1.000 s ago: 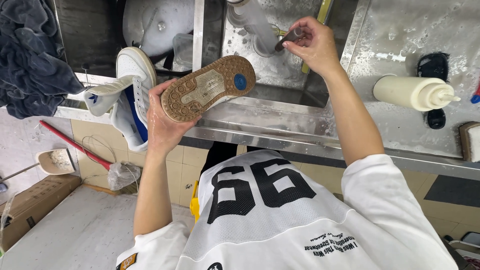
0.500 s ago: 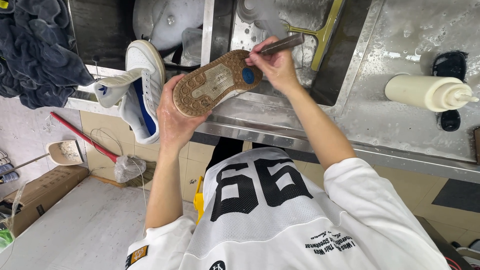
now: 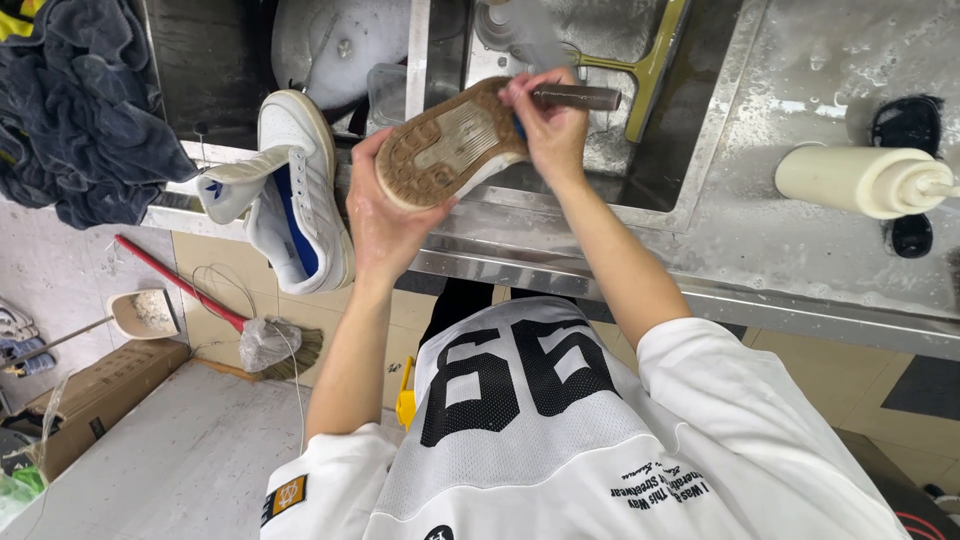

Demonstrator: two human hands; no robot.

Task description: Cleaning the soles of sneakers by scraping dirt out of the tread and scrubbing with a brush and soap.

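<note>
Head view: the left hand point(image 3: 375, 215) holds a shoe point(image 3: 450, 145) sole-up over the edge of the steel sink point(image 3: 700, 150), its fingers clenched around the shoe's underside and side so that the tan, dirty sole faces the camera. The right hand point(image 3: 550, 130) is at the shoe's heel end, its fingers grasping a brush point(image 3: 575, 97) whose dark handle sticks out to the right over the sink; the brush head is hidden behind the hand, so contact with the sole cannot be told. A second shoe point(image 3: 295, 195), white with a blue lining, stands on its toe just left of the sink, leaning against the worktop point(image 3: 800, 250) edge. A yellow-green squeegee point(image 3: 655, 65) lies inside the sink. A cream bottle point(image 3: 860, 180) lies on its side on the wet worktop, well right of the sink. A dark cloth point(image 3: 80, 120) hangs far left of the sink.
</note>
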